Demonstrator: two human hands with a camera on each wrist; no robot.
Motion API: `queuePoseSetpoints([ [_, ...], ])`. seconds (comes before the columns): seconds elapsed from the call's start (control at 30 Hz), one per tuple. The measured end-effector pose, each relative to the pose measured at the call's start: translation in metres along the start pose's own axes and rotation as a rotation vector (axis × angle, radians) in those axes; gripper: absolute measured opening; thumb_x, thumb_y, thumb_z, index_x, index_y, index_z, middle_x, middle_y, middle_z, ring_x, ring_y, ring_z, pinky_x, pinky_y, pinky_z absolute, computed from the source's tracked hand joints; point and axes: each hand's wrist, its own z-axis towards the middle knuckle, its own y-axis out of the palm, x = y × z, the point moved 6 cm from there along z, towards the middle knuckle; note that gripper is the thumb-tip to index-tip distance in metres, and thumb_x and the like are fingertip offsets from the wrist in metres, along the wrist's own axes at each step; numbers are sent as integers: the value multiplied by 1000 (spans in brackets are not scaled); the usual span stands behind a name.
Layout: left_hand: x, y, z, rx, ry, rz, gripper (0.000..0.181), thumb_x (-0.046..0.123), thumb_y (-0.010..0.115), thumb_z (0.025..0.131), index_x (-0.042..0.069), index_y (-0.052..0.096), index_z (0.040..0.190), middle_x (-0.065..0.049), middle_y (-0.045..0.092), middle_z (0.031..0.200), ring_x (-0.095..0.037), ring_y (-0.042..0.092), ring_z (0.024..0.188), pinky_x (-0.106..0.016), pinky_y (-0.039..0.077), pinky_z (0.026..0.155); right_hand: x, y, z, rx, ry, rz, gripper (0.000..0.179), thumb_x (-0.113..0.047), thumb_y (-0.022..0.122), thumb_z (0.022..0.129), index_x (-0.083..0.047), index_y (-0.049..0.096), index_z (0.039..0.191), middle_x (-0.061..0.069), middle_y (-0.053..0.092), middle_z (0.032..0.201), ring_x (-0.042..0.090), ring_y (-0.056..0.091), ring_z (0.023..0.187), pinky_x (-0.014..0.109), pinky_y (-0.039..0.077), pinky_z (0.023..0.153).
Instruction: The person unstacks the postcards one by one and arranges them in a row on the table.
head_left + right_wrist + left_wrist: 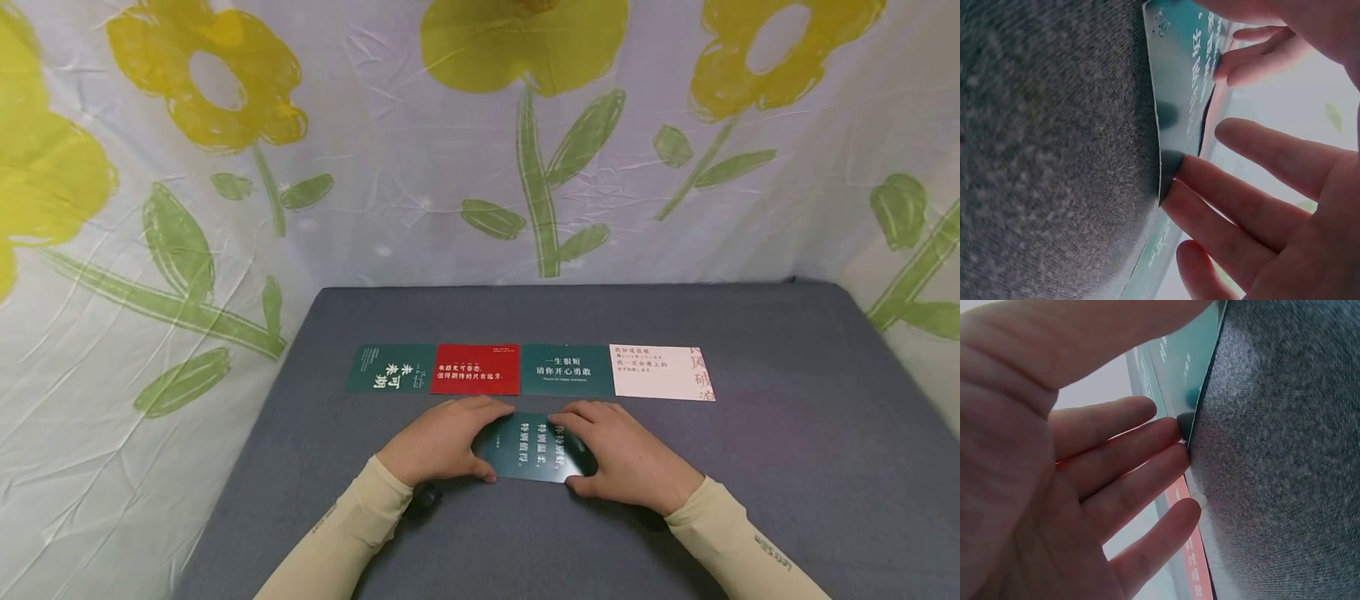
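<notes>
Both hands hold a dark green card with white lettering that runs sideways, close over the grey table. My left hand spans its left end, thumb at the near corner and fingertips at the far one. Mirroring that, my right hand spans the right end. In the left wrist view, middle fingertips meet a corner of the green card. The right wrist view shows fingertips at the opposite end of the green card. Just beyond, a row holds a green card, a red card, another green card and a pale pink card.
The grey cloth-covered table extends on both sides and in front of the cards. Behind it hangs a white curtain printed with yellow flowers. A small black device sits under the left wrist.
</notes>
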Motion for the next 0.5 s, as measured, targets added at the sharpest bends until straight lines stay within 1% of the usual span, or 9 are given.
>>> queuePoseSetpoints([
  [0.13, 1, 0, 0, -1, -6, 8, 92, 42, 97, 77, 21, 57, 157, 0, 62, 155, -20, 61, 137, -43, 54, 115, 0, 0, -1, -4, 8, 15, 78, -39, 93, 79, -16, 65, 148, 2, 65, 145, 25, 61, 132, 52, 51, 116],
  [0.5, 1, -1, 1, 0, -5, 22, 96, 48, 97, 76, 21, 56, 158, 0, 61, 157, -20, 59, 141, -46, 51, 119, 0, -2, 0, 15, 6, 28, 77, -38, 92, 80, -17, 64, 149, 1, 64, 145, 24, 62, 130, 49, 54, 113],
])
